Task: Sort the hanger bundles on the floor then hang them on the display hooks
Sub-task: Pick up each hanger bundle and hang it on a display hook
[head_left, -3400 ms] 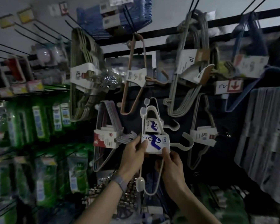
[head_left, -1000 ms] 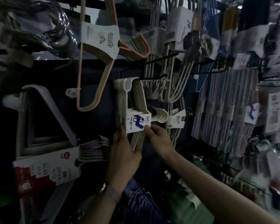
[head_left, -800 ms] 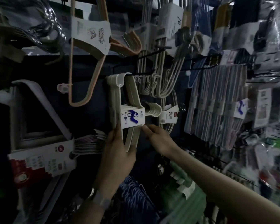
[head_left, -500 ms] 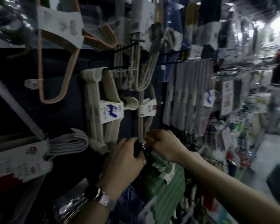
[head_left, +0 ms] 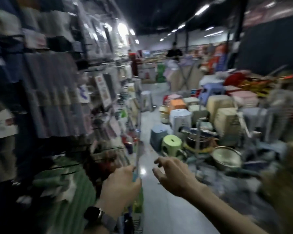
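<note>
Running between the display rack (head_left: 57, 98) on the left and crowded plastic stools (head_left: 172, 142) on the right, the pale floor (head_left: 159, 210) leaves a narrow free lane ahead of the hands. The left hand (head_left: 120, 184), fingers curled, is just beside a thin upright strip (head_left: 137, 149) at the rack's edge, grip not possible to tell; the right hand (head_left: 176, 176) is apart, fingers loosely spread, holding nothing. Goods hanging on the rack are too blurred to pick out hanger bundles.

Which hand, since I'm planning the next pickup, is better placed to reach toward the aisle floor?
Right, probably. The right hand is open, fingers spread, out over the aisle floor; the left hand is curled, close beside the hanging goods.
</note>
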Demonstrator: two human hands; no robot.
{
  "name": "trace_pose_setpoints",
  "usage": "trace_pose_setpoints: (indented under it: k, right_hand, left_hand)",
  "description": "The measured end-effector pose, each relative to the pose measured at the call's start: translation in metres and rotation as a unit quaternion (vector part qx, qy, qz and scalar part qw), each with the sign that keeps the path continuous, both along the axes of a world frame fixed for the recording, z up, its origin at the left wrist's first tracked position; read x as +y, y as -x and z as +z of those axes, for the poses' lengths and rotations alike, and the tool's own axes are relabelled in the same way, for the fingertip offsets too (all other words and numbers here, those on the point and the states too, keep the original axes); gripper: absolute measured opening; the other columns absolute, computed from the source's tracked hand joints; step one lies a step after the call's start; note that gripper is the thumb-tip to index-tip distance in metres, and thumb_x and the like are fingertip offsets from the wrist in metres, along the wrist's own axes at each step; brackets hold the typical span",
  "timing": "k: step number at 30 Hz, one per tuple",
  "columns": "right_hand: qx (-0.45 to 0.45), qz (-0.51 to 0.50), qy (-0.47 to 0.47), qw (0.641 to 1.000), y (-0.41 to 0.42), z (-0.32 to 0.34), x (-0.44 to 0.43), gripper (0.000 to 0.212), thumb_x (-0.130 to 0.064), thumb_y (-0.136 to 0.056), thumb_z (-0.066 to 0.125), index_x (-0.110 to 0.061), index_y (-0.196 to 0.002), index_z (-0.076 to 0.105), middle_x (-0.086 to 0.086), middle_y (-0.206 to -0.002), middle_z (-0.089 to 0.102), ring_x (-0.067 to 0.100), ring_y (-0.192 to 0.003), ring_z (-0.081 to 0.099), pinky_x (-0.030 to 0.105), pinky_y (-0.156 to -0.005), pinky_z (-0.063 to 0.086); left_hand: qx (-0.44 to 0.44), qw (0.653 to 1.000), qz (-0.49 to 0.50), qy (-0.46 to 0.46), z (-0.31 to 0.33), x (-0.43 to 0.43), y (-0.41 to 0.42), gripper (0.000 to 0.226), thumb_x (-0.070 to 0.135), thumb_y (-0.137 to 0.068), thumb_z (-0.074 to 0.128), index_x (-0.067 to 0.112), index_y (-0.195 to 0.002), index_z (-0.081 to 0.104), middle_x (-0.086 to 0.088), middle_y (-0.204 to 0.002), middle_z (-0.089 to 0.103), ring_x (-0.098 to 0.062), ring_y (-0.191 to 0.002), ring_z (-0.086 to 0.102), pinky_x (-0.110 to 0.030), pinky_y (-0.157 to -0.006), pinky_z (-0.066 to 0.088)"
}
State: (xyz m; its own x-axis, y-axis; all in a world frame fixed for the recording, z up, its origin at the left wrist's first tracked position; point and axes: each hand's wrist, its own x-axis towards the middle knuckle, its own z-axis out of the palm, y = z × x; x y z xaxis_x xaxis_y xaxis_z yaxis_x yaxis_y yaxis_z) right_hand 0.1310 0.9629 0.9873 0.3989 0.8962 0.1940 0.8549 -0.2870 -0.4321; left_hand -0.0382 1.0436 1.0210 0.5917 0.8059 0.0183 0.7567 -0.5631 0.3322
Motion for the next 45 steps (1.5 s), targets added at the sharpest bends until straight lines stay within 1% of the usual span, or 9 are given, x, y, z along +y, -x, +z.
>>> trace_pose_setpoints:
  k: [7,12,14,21,28,34,40,43,45]
  right_hand:
    - [0.068,-0.191,0.095,0.975,-0.089,-0.097,-0.149,0.042,-0.048,-0.100,0.049,-0.029,-0.135,0.061,-0.003,-0.133,0.067,0.020,-0.121,0.062,0.037,-0.098,0.051]
    - [0.157,-0.303,0.190,0.921,-0.128,-0.204,-0.270,0.038,-0.044,-0.100,0.050,-0.025,-0.131,0.060,0.004,-0.125,0.069,0.027,-0.110,0.064,0.038,-0.089,0.055]
    - [0.185,-0.337,0.229,0.894,-0.138,-0.243,-0.316,0.035,-0.043,-0.102,0.047,-0.021,-0.126,0.058,0.005,-0.120,0.069,0.028,-0.101,0.064,0.037,-0.079,0.053]
    - [0.257,-0.422,0.299,0.816,-0.147,-0.373,-0.422,0.043,-0.040,-0.103,0.046,-0.027,-0.143,0.053,0.000,-0.136,0.064,0.025,-0.115,0.063,0.036,-0.088,0.053]
    - [0.295,-0.453,0.400,0.740,-0.132,-0.586,-0.480,0.044,-0.035,-0.098,0.051,-0.022,-0.140,0.052,0.002,-0.134,0.063,0.024,-0.113,0.062,0.036,-0.087,0.053]
    - [0.319,-0.480,0.445,0.685,-0.120,-0.784,-0.516,0.071,-0.039,-0.091,0.061,-0.018,-0.154,0.036,0.005,-0.151,0.049,0.025,-0.125,0.057,0.037,-0.099,0.053]
    - [0.353,-0.502,0.454,0.646,-0.125,-0.955,-0.553,0.127,-0.052,-0.076,0.082,-0.017,-0.164,-0.003,0.006,-0.170,0.013,0.028,-0.155,0.021,0.045,-0.125,0.024]
    - [0.357,-0.492,0.458,0.649,-0.122,-1.008,-0.558,0.135,-0.053,-0.072,0.085,-0.018,-0.164,-0.008,0.010,-0.169,0.016,0.031,-0.154,0.024,0.046,-0.126,0.023]
    - [0.347,-0.524,0.421,0.654,-0.117,-1.027,-0.557,0.121,-0.041,-0.074,0.083,-0.016,-0.162,0.004,0.015,-0.161,0.031,0.034,-0.146,0.038,0.047,-0.122,0.032]
  left_hand:
    - [0.058,0.980,-0.154,0.112,-0.102,-0.075,-0.132,0.046,0.039,-0.100,0.051,0.024,-0.143,0.052,-0.001,-0.136,0.062,-0.019,-0.120,0.060,-0.029,-0.096,0.050]
    - [0.154,0.943,-0.230,0.186,-0.207,-0.154,-0.203,0.045,0.035,-0.102,0.050,0.021,-0.145,0.051,-0.006,-0.134,0.063,-0.025,-0.118,0.062,-0.035,-0.095,0.053]
    - [0.200,0.925,-0.264,0.187,-0.248,-0.184,-0.223,0.045,0.034,-0.102,0.050,0.021,-0.145,0.051,-0.005,-0.134,0.064,-0.025,-0.118,0.062,-0.036,-0.095,0.053]
    - [0.302,0.856,-0.374,0.191,-0.400,-0.269,-0.279,0.040,0.030,-0.100,0.048,0.024,-0.139,0.054,-0.002,-0.126,0.066,-0.022,-0.108,0.065,-0.039,-0.088,0.057]
    - [0.392,0.764,-0.483,0.172,-0.627,-0.315,-0.323,0.047,0.023,-0.091,0.047,0.021,-0.138,0.049,-0.004,-0.120,0.061,-0.028,-0.104,0.062,-0.040,-0.085,0.053]
    - [0.427,0.703,-0.553,0.130,-0.832,-0.342,-0.340,0.069,0.019,-0.088,0.055,0.016,-0.151,0.027,-0.010,-0.134,0.049,-0.031,-0.117,0.052,-0.041,-0.088,0.047]
    - [0.392,0.695,-0.598,0.076,-1.013,-0.387,-0.351,0.101,0.023,-0.083,0.066,0.013,-0.161,0.003,-0.014,-0.152,0.033,-0.036,-0.134,0.039,-0.049,-0.110,0.038]
    - [0.396,0.675,-0.620,0.053,-1.070,-0.409,-0.348,0.106,0.026,-0.078,0.076,0.011,-0.159,0.009,-0.013,-0.146,0.040,-0.034,-0.131,0.044,-0.049,-0.109,0.037]
    - [0.373,0.683,-0.627,0.038,-1.090,-0.411,-0.344,0.095,0.020,-0.076,0.076,0.011,-0.153,0.021,-0.012,-0.139,0.047,-0.034,-0.125,0.049,-0.048,-0.104,0.040]
